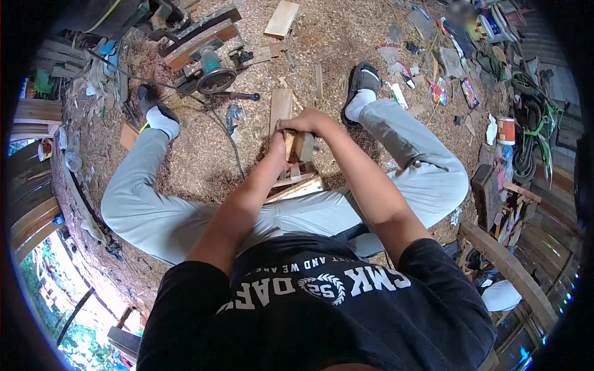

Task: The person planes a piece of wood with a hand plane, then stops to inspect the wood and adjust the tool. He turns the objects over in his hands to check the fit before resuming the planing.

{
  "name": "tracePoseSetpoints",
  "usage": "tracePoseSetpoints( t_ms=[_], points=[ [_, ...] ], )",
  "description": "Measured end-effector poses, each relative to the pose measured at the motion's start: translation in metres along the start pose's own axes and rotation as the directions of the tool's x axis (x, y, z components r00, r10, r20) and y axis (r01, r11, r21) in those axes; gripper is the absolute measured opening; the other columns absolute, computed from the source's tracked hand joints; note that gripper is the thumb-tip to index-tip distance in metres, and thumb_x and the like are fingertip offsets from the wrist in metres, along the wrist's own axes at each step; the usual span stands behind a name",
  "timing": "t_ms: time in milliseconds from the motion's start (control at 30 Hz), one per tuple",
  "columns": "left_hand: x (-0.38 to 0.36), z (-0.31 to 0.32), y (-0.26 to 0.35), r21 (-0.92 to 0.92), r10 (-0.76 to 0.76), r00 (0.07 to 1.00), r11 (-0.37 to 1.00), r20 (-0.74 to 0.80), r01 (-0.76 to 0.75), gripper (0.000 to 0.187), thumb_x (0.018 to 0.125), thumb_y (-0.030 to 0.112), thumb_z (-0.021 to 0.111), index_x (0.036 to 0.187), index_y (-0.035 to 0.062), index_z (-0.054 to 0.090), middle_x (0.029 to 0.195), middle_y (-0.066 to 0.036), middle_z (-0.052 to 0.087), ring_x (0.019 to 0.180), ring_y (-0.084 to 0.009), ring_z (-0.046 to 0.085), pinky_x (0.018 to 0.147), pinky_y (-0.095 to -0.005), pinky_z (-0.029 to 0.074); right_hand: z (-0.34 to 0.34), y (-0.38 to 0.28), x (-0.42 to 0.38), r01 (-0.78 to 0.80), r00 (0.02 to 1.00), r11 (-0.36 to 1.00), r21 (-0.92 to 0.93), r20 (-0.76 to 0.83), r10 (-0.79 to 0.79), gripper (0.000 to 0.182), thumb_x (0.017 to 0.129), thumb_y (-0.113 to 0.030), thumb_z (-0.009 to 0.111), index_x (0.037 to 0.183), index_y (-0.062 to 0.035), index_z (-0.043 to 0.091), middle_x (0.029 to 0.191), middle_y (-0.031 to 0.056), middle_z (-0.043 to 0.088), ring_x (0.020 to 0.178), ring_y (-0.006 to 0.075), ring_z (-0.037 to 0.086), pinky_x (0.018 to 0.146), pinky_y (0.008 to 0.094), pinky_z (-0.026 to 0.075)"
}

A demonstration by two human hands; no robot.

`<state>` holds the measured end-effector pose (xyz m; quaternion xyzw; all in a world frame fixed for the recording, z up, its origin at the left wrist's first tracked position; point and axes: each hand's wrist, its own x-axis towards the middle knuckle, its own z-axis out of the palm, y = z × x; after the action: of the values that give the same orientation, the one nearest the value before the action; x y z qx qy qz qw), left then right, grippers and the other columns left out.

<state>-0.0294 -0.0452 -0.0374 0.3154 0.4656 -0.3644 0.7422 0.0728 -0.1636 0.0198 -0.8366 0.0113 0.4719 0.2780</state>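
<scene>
Between my legs, a short wooden block (299, 147) is held in both hands over the ground. My left hand (282, 147) is closed along the block's left side. Over its far end curls my right hand (309, 122), its fingers partly hidden. Just beyond the hands lies a flat pale board (281, 104), whose near end passes out of sight behind them. Closer to my lap, a light wooden piece (298, 189) rests at a slant, close to my trousers.
A teal power tool with a round disc (216, 80) sits at the left, its cable (228, 133) snaking toward me. Behind it lie thick timber pieces (201, 43). Another board (281, 20) lies farther off on shavings. Litter and a green bicycle (535, 133) line the right.
</scene>
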Motion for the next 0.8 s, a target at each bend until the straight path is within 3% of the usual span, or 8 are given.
tracePoseSetpoints(
  t_ms=[67, 300, 367, 567, 700, 733, 767, 800],
  points=[
    [0.003, -0.002, -0.001, 0.002, 0.014, 0.997, 1.0, -0.076, -0.014, 0.062, 0.101, 0.068, 0.029, 0.112, 0.0183, 0.066, 0.096, -0.002, 0.071, 0.086, -0.0228, 0.07, 0.074, -0.0463, 0.059, 0.006, -0.002, -0.001, 0.001, 1.0, 1.0, -0.018, -0.007, -0.001, 0.091, 0.062, -0.074, 0.08, 0.1, 0.0088, 0.076, 0.1, 0.0226, 0.075, 0.086, 0.0329, 0.073, 0.077, 0.0414, 0.057],
    [0.007, -0.009, -0.001, 0.095, -0.001, 0.997, 0.995, -0.08, 0.009, 0.066, 0.101, 0.069, 0.027, 0.113, 0.0166, 0.066, 0.092, -0.004, 0.07, 0.083, -0.0264, 0.069, 0.074, -0.0507, 0.058, 0.001, -0.008, -0.009, 0.035, 0.999, 0.997, -0.068, 0.008, -0.034, 0.088, 0.062, -0.075, 0.077, 0.102, 0.0041, 0.078, 0.108, 0.0245, 0.075, 0.097, 0.0382, 0.074, 0.085, 0.0413, 0.057],
    [0.009, -0.008, -0.002, 0.058, -0.003, 0.995, 0.998, -0.096, 0.008, 0.067, 0.098, 0.072, 0.03, 0.112, 0.0179, 0.067, 0.096, -0.003, 0.072, 0.084, -0.023, 0.07, 0.067, -0.0443, 0.058, 0.005, -0.007, -0.01, 0.017, 1.0, 0.996, -0.089, -0.017, -0.019, 0.088, 0.063, -0.075, 0.076, 0.102, 0.0037, 0.078, 0.108, 0.0251, 0.075, 0.098, 0.0384, 0.074, 0.086, 0.0417, 0.057],
    [0.034, -0.024, -0.017, 0.043, -0.034, 0.991, 0.998, -0.126, 0.04, 0.063, 0.097, 0.07, 0.034, 0.115, 0.019, 0.066, 0.096, -0.003, 0.072, 0.082, -0.0249, 0.069, 0.068, -0.0448, 0.055, 0.016, -0.004, -0.02, 0.004, 0.999, 0.995, -0.102, 0.041, 0.0, 0.085, 0.07, -0.074, 0.07, 0.106, 0.0025, 0.077, 0.111, 0.0257, 0.074, 0.1, 0.0386, 0.074, 0.089, 0.0418, 0.057],
    [-0.008, -0.012, -0.008, 0.09, -0.164, 0.973, 0.98, -0.163, 0.18, 0.074, 0.09, 0.084, 0.037, 0.12, 0.0222, 0.066, 0.107, -0.004, 0.071, 0.095, -0.0268, 0.068, 0.078, -0.0506, 0.053, 0.035, -0.019, -0.06, -0.096, 0.994, 0.995, -0.039, -0.054, 0.094, 0.088, 0.073, -0.071, 0.067, 0.106, 0.0104, 0.073, 0.109, 0.0278, 0.073, 0.098, 0.0401, 0.074, 0.088, 0.0433, 0.057],
    [0.005, -0.028, -0.012, -0.011, -0.088, 0.996, 0.996, -0.02, 0.088, 0.083, 0.084, 0.092, 0.039, 0.121, 0.0235, 0.067, 0.116, -0.007, 0.07, 0.107, -0.0297, 0.064, 0.082, -0.0527, 0.052, 0.043, -0.022, -0.062, -0.095, 0.981, 0.995, -0.039, -0.173, 0.087, 0.088, 0.074, -0.07, 0.067, 0.106, 0.0117, 0.07, 0.106, 0.0291, 0.073, 0.098, 0.0406, 0.074, 0.088, 0.0436, 0.057],
    [0.02, -0.04, -0.02, -0.006, -0.095, 0.995, 0.995, -0.019, 0.095, 0.083, 0.084, 0.092, 0.039, 0.121, 0.0235, 0.067, 0.116, -0.007, 0.07, 0.107, -0.0297, 0.064, 0.082, -0.0527, 0.052, 0.048, -0.024, -0.063, -0.093, 0.955, 0.995, -0.047, -0.288, 0.076, 0.088, 0.074, -0.069, 0.067, 0.107, 0.013, 0.068, 0.103, 0.0304, 0.073, 0.097, 0.0411, 0.074, 0.088, 0.044, 0.058],
    [0.019, -0.042, -0.022, -0.045, -0.053, 0.998, 0.998, 0.045, 0.055, 0.084, 0.082, 0.093, 0.039, 0.12, 0.0238, 0.068, 0.116, -0.007, 0.071, 0.108, -0.0305, 0.064, 0.081, -0.0531, 0.051, 0.048, -0.028, -0.064, -0.078, 0.958, 0.993, -0.085, -0.282, 0.051, 0.077, 0.078, -0.059, 0.067, 0.11, 0.0106, 0.062, 0.094, 0.0257, 0.073, 0.095, 0.0386, 0.073, 0.087, 0.0443, 0.057]
  ],
)
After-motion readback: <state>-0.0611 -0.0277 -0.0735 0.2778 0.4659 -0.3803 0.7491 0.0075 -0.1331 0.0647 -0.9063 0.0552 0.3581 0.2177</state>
